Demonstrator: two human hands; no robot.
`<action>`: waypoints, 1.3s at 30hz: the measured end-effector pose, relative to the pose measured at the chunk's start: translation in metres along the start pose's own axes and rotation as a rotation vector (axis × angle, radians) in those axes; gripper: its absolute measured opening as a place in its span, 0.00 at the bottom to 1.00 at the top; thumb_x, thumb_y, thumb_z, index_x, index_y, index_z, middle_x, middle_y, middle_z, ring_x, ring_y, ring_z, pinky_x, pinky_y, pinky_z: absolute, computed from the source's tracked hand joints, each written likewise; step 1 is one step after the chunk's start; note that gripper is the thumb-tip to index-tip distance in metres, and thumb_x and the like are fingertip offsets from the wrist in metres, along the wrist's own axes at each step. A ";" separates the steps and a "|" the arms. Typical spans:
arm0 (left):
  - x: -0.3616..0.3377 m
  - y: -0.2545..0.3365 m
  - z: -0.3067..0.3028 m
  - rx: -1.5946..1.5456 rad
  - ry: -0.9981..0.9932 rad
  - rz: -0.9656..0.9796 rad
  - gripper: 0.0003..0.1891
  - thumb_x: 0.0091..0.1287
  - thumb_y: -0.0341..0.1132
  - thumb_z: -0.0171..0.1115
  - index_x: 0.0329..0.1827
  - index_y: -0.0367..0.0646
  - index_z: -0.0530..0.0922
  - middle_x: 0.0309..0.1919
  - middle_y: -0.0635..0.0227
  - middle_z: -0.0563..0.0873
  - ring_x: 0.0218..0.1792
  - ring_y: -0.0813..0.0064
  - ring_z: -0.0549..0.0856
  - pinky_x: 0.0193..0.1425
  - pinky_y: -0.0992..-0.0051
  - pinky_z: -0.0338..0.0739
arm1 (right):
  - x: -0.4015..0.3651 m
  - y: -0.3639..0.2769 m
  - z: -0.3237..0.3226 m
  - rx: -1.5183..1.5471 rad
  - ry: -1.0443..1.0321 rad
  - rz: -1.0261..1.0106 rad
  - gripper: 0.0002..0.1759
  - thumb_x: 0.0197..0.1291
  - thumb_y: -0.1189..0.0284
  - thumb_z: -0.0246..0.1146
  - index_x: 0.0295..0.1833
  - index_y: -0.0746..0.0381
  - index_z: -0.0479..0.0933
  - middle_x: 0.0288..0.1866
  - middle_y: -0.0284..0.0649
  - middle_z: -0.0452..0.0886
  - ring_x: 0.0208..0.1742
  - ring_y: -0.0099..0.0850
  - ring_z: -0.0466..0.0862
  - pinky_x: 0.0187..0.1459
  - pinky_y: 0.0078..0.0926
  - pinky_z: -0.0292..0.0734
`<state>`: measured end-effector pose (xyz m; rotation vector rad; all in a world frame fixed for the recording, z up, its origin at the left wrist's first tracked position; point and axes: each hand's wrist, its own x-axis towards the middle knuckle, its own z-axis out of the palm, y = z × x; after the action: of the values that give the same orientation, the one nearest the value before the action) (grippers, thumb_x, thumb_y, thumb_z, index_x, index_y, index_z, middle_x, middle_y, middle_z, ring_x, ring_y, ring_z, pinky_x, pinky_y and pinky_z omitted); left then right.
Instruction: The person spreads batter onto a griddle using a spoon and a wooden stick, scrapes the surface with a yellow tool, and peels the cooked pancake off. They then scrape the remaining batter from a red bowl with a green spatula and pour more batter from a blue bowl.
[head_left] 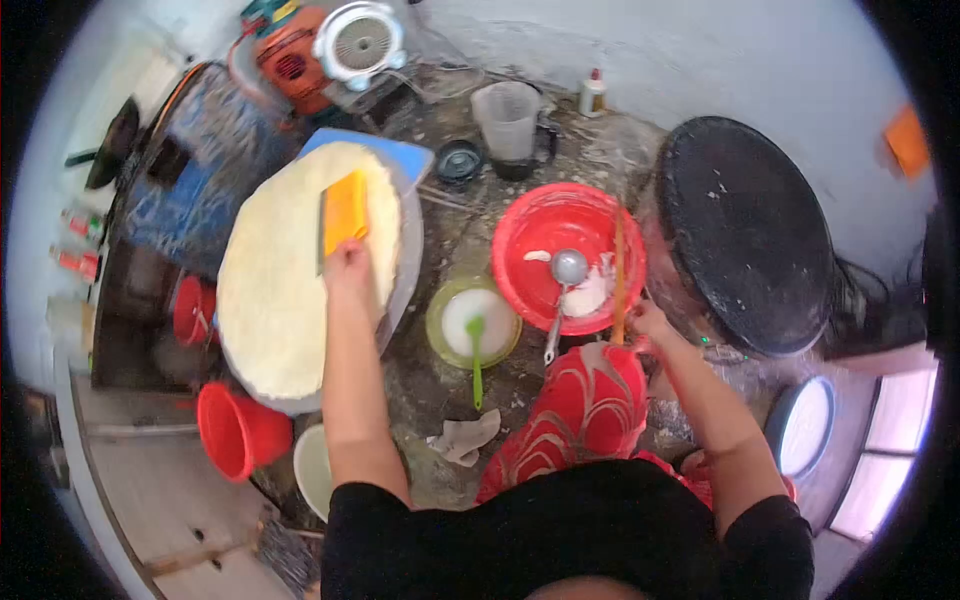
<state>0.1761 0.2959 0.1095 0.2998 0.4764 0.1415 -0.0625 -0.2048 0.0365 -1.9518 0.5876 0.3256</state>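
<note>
The orange scraper (346,210) is lying flat on the pale batter sheet (280,300), well to the left of the red basin (535,235). Its long side is running away from the body, roughly in line with the forearm. The left hand (348,268) is gripping its near end, fingers closed around it, so the scraper is sitting just beyond the knuckles. The sheet is covering the round griddle (410,250), whose rim is almost touching the basin's left side.

At the basin's right edge, the right hand (648,322) is clasping the lower end of a wooden stick (619,270), which is standing nearly upright across the rim. A ladle (568,270) is resting inside the basin. A green bowl (445,300) is sitting just below the basin's left side.
</note>
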 end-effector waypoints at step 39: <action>-0.197 -0.181 -0.219 2.719 -0.076 0.675 0.21 0.53 0.36 0.60 0.48 0.37 0.72 0.44 0.53 0.75 0.46 0.49 0.74 0.52 0.60 0.69 | -0.099 -0.122 -0.056 -0.475 -0.055 -0.435 0.21 0.48 0.68 0.57 0.51 0.45 0.74 0.28 0.44 0.79 0.31 0.43 0.80 0.34 0.40 0.74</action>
<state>-0.0889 0.1392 -0.0483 3.1181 0.1425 0.0338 -0.0827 -0.1864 0.2016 -2.4503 0.0332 0.2548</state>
